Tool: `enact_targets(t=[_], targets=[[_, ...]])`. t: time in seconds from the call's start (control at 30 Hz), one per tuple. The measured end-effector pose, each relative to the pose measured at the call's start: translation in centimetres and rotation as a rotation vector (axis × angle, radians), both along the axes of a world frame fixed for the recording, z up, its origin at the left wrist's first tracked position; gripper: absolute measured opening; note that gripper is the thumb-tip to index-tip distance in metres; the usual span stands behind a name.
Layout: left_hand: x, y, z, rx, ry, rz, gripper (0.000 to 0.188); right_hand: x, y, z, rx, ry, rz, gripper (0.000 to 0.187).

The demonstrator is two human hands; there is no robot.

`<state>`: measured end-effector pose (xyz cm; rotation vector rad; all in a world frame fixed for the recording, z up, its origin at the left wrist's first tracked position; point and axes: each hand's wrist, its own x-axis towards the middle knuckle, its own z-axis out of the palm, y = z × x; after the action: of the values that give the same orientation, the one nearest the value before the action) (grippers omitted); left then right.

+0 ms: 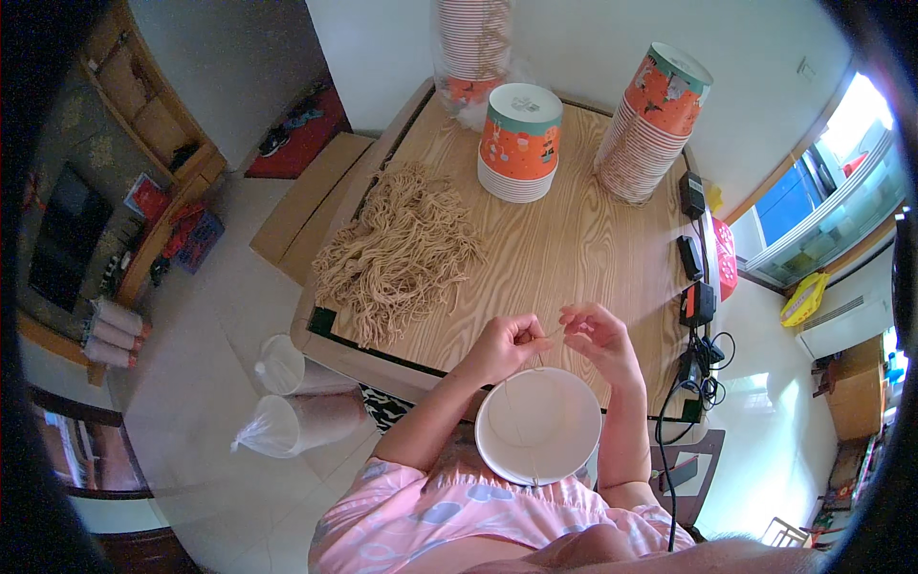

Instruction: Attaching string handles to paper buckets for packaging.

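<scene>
1. One white round paper bucket (553, 421) is being rested at the lap, mouth tilted up, below the near edge of the wood-grain tabletop (583, 249); probably both hands are being freed this way and the rim is being left reachable.
2. A thin tan cord (540, 359) is being pinched by the clenched left hand (521, 340), just above the bucket's far rim; control of the end is presumably being gained by the tight grip.
3. The right hand (598, 337) is being held beside it, fingers half-curled; whether cord is being gripped there cannot be told. Hands: two.
4. One loose heap of tan twisted cords (402, 249) is being carried on the tabletop's left, likely for easy left-hand pickup. Strands are being tangled together, so not countable.
5. Three stacks of orange-and-green printed paper buckets are being stood along the far side: one short, mid-table (521, 143); one tall, right (660, 120); one wrapped in clear plastic (470, 48). Working space is seemingly being saved by nesting. Buckets per stack: not reliably countable.
6. At least three black plastic adapter boxes (696, 304) are being lined up at the right edge, apparently clear of the cords.
</scene>
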<state>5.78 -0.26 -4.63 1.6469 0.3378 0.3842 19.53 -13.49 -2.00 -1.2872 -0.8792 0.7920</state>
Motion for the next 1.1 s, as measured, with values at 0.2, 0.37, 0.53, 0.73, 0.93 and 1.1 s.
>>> enact_targets(t=[0.2, 0.37, 0.53, 0.73, 0.93, 1.1], targets=[[0.1, 0.0, -0.2, -0.043, 0.003, -0.022, 0.023, 0.4, 0.0, -1.7, -0.123, -0.191, -0.018, 0.005], [0.1, -0.1, -0.1, -0.037, 0.001, -0.028, 0.027, -0.2, 0.2, -1.4, -0.149, -0.293, -0.083, 0.012], [0.2, -0.4, 0.0, -0.025, -0.018, -0.031, 0.026, -0.4, 0.0, -1.5, -0.245, -0.243, -0.08, 0.026], [0.1, -0.2, -0.4, -0.023, 0.004, -0.041, 0.025, -0.4, 0.1, -1.7, -0.183, -0.161, -0.024, 0.021], [0.1, -0.1, -0.5, -0.013, -0.001, -0.045, 0.025, -0.3, -0.2, -1.3, -0.148, -0.124, 0.023, 0.011], [0.2, -0.2, -0.4, -0.005, -0.016, -0.037, 0.023, -0.3, -0.2, -1.4, -0.121, -0.093, 0.015, 0.011]])
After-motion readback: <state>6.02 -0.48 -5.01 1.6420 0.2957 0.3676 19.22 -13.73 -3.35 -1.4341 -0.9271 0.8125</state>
